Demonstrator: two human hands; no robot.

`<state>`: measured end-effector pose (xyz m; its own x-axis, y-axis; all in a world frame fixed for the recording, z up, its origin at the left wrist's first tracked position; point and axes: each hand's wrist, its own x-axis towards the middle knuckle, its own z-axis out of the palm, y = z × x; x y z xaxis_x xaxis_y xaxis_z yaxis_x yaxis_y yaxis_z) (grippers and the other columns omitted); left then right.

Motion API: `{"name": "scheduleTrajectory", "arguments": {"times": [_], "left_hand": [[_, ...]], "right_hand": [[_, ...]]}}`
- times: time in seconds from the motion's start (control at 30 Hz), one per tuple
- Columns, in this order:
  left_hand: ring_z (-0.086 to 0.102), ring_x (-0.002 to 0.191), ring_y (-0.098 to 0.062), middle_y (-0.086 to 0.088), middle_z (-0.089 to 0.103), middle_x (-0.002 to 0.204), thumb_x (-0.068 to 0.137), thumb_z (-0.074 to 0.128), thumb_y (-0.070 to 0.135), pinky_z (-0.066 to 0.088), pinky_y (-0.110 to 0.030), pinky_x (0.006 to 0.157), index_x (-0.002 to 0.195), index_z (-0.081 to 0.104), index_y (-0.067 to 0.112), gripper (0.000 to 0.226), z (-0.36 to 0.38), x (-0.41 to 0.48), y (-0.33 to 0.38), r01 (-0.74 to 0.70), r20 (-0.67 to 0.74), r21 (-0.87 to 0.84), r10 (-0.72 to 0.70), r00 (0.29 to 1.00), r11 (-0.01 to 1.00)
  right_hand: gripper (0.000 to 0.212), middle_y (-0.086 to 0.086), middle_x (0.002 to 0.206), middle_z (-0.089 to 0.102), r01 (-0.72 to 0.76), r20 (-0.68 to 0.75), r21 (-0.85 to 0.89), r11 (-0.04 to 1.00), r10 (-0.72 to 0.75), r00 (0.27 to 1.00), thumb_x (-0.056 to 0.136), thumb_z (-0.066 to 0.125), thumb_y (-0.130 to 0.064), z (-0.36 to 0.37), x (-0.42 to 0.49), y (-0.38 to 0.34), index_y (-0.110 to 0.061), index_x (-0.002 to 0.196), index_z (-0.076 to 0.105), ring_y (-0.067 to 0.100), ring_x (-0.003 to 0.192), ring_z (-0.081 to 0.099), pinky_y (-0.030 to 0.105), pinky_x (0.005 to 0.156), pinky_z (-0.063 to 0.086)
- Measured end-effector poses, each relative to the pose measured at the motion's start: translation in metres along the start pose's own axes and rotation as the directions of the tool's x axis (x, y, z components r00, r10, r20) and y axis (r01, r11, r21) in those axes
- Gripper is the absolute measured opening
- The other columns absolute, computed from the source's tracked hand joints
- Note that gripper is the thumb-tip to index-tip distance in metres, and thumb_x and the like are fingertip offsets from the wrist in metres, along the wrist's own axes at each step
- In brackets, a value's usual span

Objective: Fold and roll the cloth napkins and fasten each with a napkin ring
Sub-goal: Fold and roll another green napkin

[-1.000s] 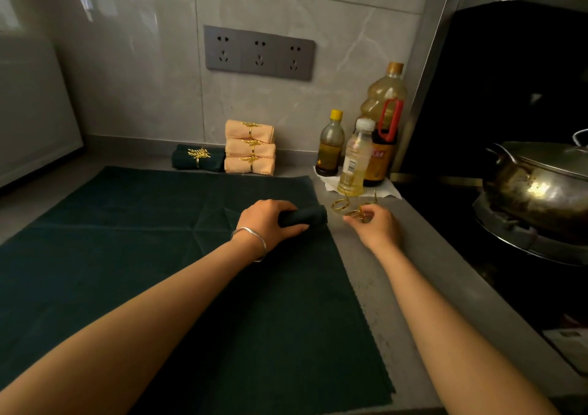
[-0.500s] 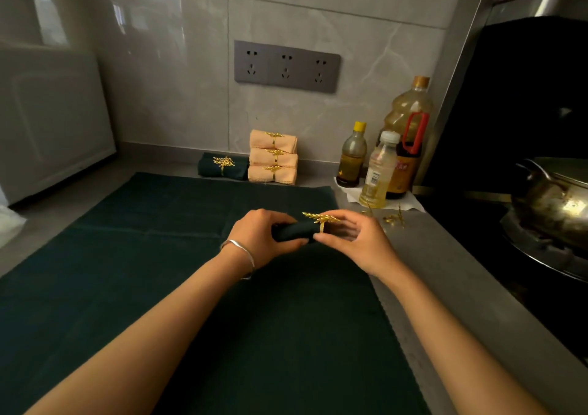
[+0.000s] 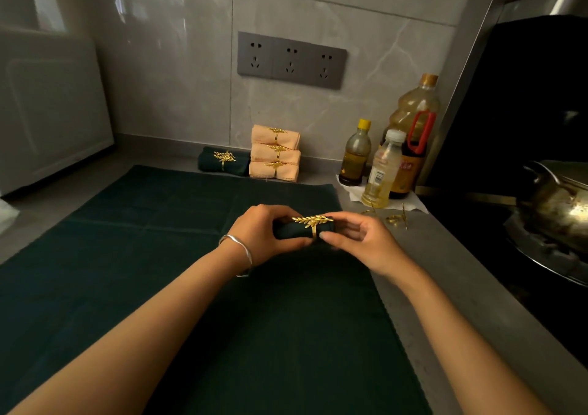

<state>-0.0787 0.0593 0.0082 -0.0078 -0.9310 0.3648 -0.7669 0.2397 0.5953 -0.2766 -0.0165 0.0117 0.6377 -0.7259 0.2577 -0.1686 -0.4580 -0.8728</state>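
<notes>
Over the far right part of the spread green cloth (image 3: 191, 287): a rolled green napkin (image 3: 292, 230), lying crosswise. Cannot tell whether it rests on the cloth or hangs just above it.

Grips the roll's left end with the left hand (image 3: 264, 233), fingers curled over the top and thumb along the near side. Wears a silver bracelet (image 3: 239, 249) on that wrist.

Carries a gold napkin ring (image 3: 313, 221) near the roll's right end, leaf spray uppermost and band running down the near side. Pinches at that ring with the right hand (image 3: 366, 242): thumb tip against the lower part of the band, fingers curled round behind the roll's right end.

Beyond the cloth's far edge, against the wall: one finished green roll (image 3: 222, 163) with its own gold ring, and touching it on the right a stack of three peach rolls (image 3: 275, 153), each ringed too.

Just off the cloth's far right corner: three bottles (image 3: 381, 172) standing on white paper, and nearer, on the bare grey counter, spare gold rings (image 3: 394, 219).

Well right of the cloth: a metal pot (image 3: 553, 204) on a stove.

On the wall above the cloth's far edge: a grey socket panel (image 3: 291, 59).
</notes>
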Motion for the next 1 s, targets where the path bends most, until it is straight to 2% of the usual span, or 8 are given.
{"name": "scheduleTrajectory", "arguments": {"times": [0.1, 0.2, 0.3, 0.4, 0.57, 0.73, 0.9, 1.0], "left_hand": [[0.059, 0.098, -0.003, 0.010, 0.062, 0.112, 0.077, 0.072, 0.033, 0.051, -0.021, 0.087, 0.124, 0.053, 0.031, 0.050, 0.0012, -0.0012, 0.0001, -0.019, 0.035, 0.024, 0.018, 0.999, 1.000], [0.058, 0.101, -0.003, 0.013, 0.061, 0.115, 0.079, 0.070, 0.036, 0.052, -0.027, 0.089, 0.126, 0.052, 0.036, 0.050, 0.0012, -0.0009, -0.0014, -0.042, 0.081, 0.034, 0.039, 0.996, 0.999], [0.055, 0.101, -0.001, 0.016, 0.058, 0.115, 0.079, 0.068, 0.045, 0.052, -0.028, 0.088, 0.127, 0.049, 0.041, 0.052, 0.0010, -0.0016, -0.0010, -0.072, 0.132, 0.046, 0.066, 0.989, 0.996], [0.053, 0.105, 0.000, 0.017, 0.057, 0.118, 0.075, 0.066, 0.055, 0.049, -0.025, 0.090, 0.129, 0.047, 0.043, 0.058, 0.0039, -0.0018, 0.0029, -0.081, 0.120, 0.070, 0.072, 0.990, 0.994], [0.054, 0.099, 0.000, 0.015, 0.061, 0.114, 0.080, 0.065, 0.046, 0.050, -0.027, 0.089, 0.120, 0.055, 0.037, 0.043, 0.0010, -0.0003, 0.0029, -0.069, 0.062, 0.114, 0.062, 0.996, 0.991], [0.056, 0.105, -0.002, 0.018, 0.060, 0.118, 0.073, 0.063, 0.061, 0.051, -0.029, 0.090, 0.126, 0.048, 0.042, 0.058, 0.0035, -0.0009, 0.0061, -0.081, 0.087, 0.158, 0.068, 0.994, 0.984], [0.057, 0.099, 0.000, 0.018, 0.061, 0.112, 0.077, 0.064, 0.055, 0.052, -0.026, 0.086, 0.120, 0.052, 0.040, 0.047, 0.0030, -0.0003, 0.0050, -0.072, 0.049, 0.176, 0.065, 0.997, 0.982], [0.058, 0.097, -0.002, 0.016, 0.062, 0.112, 0.078, 0.064, 0.054, 0.053, -0.025, 0.084, 0.120, 0.052, 0.038, 0.047, -0.0003, 0.0000, 0.0056, -0.068, 0.059, 0.203, 0.057, 0.997, 0.977]], "right_hand": [[0.033, -0.012, 0.104, 0.066, -0.004, 0.007, -0.069, 0.998, 0.004, 1.000, 0.079, 0.072, -0.011, 0.0021, -0.0015, -0.0001, -0.030, 0.103, 0.061, -0.004, 0.097, 0.063, 0.013, 0.081, 0.051], [0.031, -0.012, 0.099, 0.067, 0.007, -0.016, -0.088, 0.996, -0.009, 1.000, 0.078, 0.072, -0.007, 0.0031, -0.0010, 0.0012, -0.025, 0.102, 0.062, -0.007, 0.091, 0.063, 0.009, 0.076, 0.049], [0.030, -0.007, 0.099, 0.068, 0.023, -0.048, -0.094, 0.995, -0.028, 0.998, 0.077, 0.072, -0.005, 0.0018, -0.0011, 0.0019, -0.018, 0.103, 0.064, -0.004, 0.090, 0.064, 0.010, 0.077, 0.049], [0.030, -0.009, 0.097, 0.068, 0.039, -0.060, -0.096, 0.995, -0.045, 0.997, 0.076, 0.074, -0.004, 0.0030, -0.0013, 0.0016, -0.020, 0.100, 0.064, -0.003, 0.089, 0.065, 0.011, 0.077, 0.050], [0.032, -0.011, 0.096, 0.069, 0.058, -0.073, -0.084, 0.995, -0.064, 0.995, 0.075, 0.073, -0.003, 0.0023, -0.0010, -0.0010, -0.025, 0.096, 0.065, -0.001, 0.090, 0.065, 0.013, 0.077, 0.051], [0.031, -0.009, 0.096, 0.070, 0.056, -0.079, -0.081, 0.995, -0.062, 0.995, 0.074, 0.075, -0.005, 0.0035, -0.0019, 0.0022, -0.026, 0.096, 0.066, 0.002, 0.092, 0.066, 0.016, 0.080, 0.052], [0.032, -0.007, 0.095, 0.071, 0.056, -0.074, -0.051, 0.997, -0.059, 0.995, 0.074, 0.075, -0.003, 0.0071, -0.0010, 0.0035, -0.024, 0.096, 0.066, 0.005, 0.092, 0.067, 0.020, 0.081, 0.054], [0.032, -0.007, 0.097, 0.070, 0.049, -0.081, -0.033, 0.998, -0.052, 0.995, 0.073, 0.074, -0.001, 0.0053, -0.0001, 0.0032, -0.022, 0.096, 0.066, 0.003, 0.092, 0.067, 0.017, 0.079, 0.053]]}}
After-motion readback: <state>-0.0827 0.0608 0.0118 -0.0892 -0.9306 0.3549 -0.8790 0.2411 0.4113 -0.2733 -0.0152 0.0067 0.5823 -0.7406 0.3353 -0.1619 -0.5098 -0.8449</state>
